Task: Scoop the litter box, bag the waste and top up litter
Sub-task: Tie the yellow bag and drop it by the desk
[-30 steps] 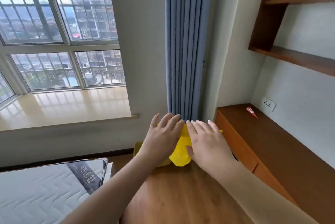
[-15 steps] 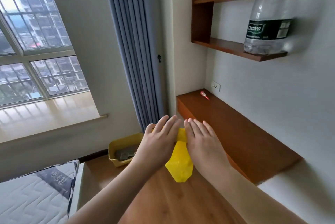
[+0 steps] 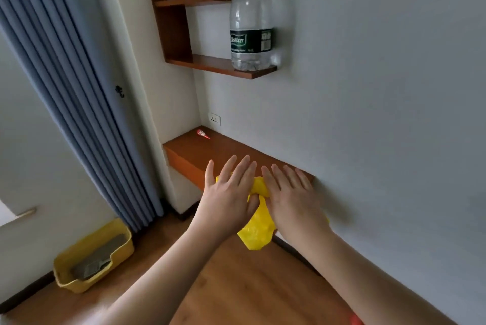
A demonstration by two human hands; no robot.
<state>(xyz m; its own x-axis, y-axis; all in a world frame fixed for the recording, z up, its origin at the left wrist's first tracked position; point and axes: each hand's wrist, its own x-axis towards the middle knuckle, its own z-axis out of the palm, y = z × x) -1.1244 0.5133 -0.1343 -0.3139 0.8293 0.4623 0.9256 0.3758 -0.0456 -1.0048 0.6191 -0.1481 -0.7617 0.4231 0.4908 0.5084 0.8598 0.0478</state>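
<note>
A crumpled yellow plastic bag [image 3: 256, 235] hangs in the air in front of me, held between both hands. My left hand [image 3: 228, 201] has its fingers spread straight and its thumb pinches the bag's top. Beside it, my right hand [image 3: 292, 201] lies over the bag's other side with straight fingers; its thumb is hidden under the bag. The yellow litter box [image 3: 123, 241] stands on the floor at the lower left by the curtain. It holds grey litter and a grey scoop [image 3: 90, 268].
A low wooden ledge [image 3: 200, 151] runs along the right wall, with a small red item [image 3: 203, 134] near a socket [image 3: 214, 119]. A large, nearly empty water bottle [image 3: 251, 22] stands on a wall shelf [image 3: 223, 65]. Blue curtain [image 3: 79, 103] hangs left.
My view has swung right, away from the window and mattress; the litter box now sits far lower left. Both hands keep the yellow bag between them, now spread a little wider.
</note>
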